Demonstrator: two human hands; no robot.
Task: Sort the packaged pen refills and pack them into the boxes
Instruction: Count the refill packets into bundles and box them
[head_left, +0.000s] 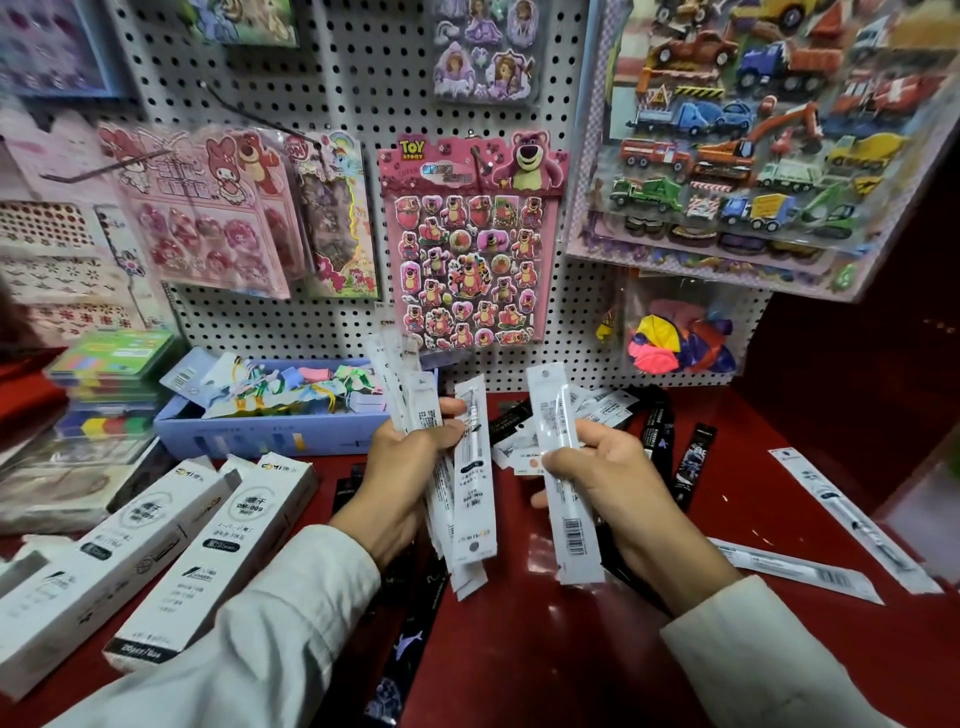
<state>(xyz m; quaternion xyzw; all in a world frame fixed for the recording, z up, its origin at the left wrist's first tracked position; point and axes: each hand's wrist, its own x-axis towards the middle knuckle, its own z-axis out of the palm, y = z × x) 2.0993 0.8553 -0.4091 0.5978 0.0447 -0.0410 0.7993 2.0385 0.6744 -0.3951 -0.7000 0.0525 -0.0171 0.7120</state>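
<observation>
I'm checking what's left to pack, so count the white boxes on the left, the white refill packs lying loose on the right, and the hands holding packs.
White boxes: 2
Loose white refill packs: 2
Hands holding packs, left hand and right hand: 2
Total: 6

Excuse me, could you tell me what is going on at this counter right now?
A person is sorting packaged pen refills at a red counter. The left hand grips a fanned bundle of white refill packets, while the right hand holds a single white packet upright beside it. More white packets and black packets lie loose on the counter. Two white boxes lie at the left, near a blue tray of stationery.
</observation>
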